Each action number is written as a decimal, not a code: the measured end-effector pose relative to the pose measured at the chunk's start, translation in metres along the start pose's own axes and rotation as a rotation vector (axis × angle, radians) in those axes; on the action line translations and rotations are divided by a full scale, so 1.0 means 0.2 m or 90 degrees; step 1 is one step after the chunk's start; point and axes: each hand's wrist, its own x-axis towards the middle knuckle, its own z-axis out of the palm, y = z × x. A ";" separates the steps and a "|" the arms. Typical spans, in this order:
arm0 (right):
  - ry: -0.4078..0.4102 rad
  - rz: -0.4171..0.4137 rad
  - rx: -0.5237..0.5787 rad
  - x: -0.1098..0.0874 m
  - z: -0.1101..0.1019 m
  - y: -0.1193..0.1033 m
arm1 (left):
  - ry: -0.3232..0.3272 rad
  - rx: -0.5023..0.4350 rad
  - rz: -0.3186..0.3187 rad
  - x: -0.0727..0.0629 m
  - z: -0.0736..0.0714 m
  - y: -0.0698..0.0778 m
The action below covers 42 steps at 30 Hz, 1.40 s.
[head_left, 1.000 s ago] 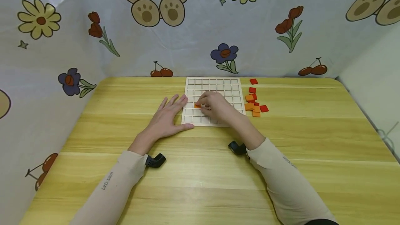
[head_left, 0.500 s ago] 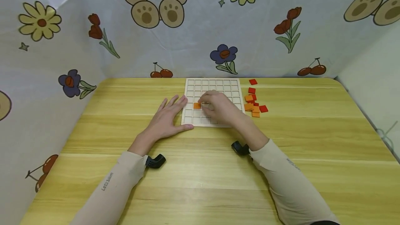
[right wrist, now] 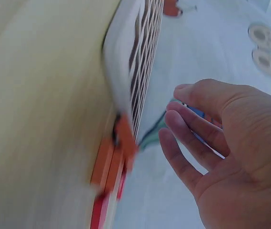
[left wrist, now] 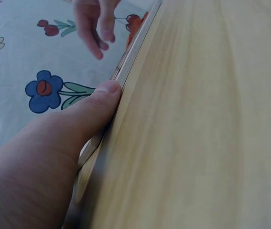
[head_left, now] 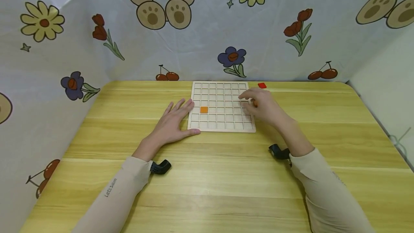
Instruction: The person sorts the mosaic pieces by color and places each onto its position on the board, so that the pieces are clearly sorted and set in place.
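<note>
A pale wooden grid board (head_left: pixel 223 116) lies at the far side of the table. One orange square tile (head_left: pixel 204 109) sits in a cell toward its left. My left hand (head_left: pixel 171 123) lies spread with its fingertips on the board's left edge and its thumb at the front-left corner; the left wrist view shows the thumb (left wrist: pixel 97 105) against the rim. Over the board's right edge hovers my right hand (head_left: pixel 263 105), its fingers loosely bent and nothing between them. In the right wrist view, orange tiles (right wrist: pixel 109 164) lie below that hand; in the head view it hides most of them.
A red tile (head_left: pixel 262 85) lies beyond the board's back-right corner, on the wooden table (head_left: pixel 200 182). Behind the table hangs a printed cloth (head_left: pixel 207 35). A black wrist camera (head_left: pixel 279 151) sticks out from the right sleeve, another (head_left: pixel 160 167) from the left.
My right hand has let go of the orange tile, now flat in its cell, and moved right across the board to the loose tiles. The left hand has stayed put.
</note>
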 end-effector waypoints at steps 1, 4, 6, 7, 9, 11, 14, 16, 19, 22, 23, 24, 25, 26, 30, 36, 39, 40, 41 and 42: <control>0.002 0.014 -0.004 -0.01 -0.02 0.03 | -0.001 0.001 0.000 0.00 0.00 0.00; 0.008 0.053 -0.020 -0.05 -0.07 0.10 | -0.003 0.004 0.001 0.00 0.00 0.00; 0.011 0.066 -0.033 -0.06 -0.09 0.13 | -0.004 0.004 0.002 0.00 0.00 0.00; 0.010 0.071 -0.037 -0.06 -0.10 0.15 | -0.005 0.003 0.002 0.00 0.00 0.00; 0.004 0.079 -0.044 -0.07 -0.10 0.17 | -0.006 0.001 0.001 0.00 0.00 0.01; -0.008 0.088 -0.048 -0.07 -0.11 0.18 | -0.005 -0.002 0.000 0.00 0.00 0.01; -0.031 0.105 -0.056 -0.06 -0.10 0.19 | -0.002 -0.005 0.001 0.00 -0.01 0.01; -0.040 0.120 -0.054 -0.06 -0.10 0.21 | 0.001 -0.007 0.003 0.00 -0.01 0.01; -0.046 0.138 -0.042 -0.07 -0.10 0.22 | 0.003 -0.010 0.003 0.01 0.00 0.01; -0.048 0.147 -0.030 -0.07 -0.10 0.22 | 0.001 -0.011 0.002 0.01 0.00 0.01; -0.049 0.147 -0.028 -0.07 -0.10 0.22 | 0.000 -0.011 0.001 0.01 0.00 0.00; -0.049 0.146 -0.027 -0.08 -0.10 0.22 | -0.001 -0.010 0.001 0.01 0.00 0.00; -0.047 0.144 -0.027 -0.08 -0.11 0.22 | -0.002 -0.009 0.001 0.01 0.00 0.00; -0.044 0.142 -0.027 -0.08 -0.11 0.22 | -0.003 -0.009 0.000 0.01 0.00 0.00; -0.019 0.134 -0.016 -0.08 -0.12 0.22 | -0.005 -0.006 0.000 0.00 0.00 0.00; 0.004 0.126 0.004 -0.07 -0.12 0.21 | -0.004 -0.010 0.001 0.00 0.00 0.00; 0.006 0.118 0.009 -0.06 -0.12 0.19 | -0.002 -0.012 0.003 0.00 0.00 0.00; 0.005 0.117 0.011 -0.06 -0.12 0.18 | -0.002 -0.011 0.004 0.00 0.00 0.00; 0.003 0.117 0.014 -0.06 -0.12 0.17 | -0.001 -0.010 0.005 0.00 0.00 0.00; 0.000 0.118 0.014 -0.06 -0.12 0.16 | 0.000 -0.011 0.004 0.00 0.00 0.00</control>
